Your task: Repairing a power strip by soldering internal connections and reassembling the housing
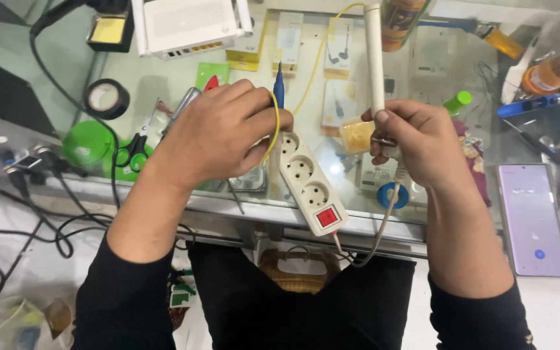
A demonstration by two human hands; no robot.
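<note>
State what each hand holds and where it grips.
Left hand pinches a yellow wire and a blue-handled tool over the white power strip. Right hand grips a white soldering iron at the cord end of its handle.

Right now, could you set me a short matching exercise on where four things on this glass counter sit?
Things:
1. power strip
2. phone
3. tape roll
4. white tool

Places:
A. far right, lying flat
B. held upright in the right hand
C. far left, beyond the scissors
D. between both hands, beside the left hand

Pairs: 1-D, 2-A, 3-C, 4-B
</note>
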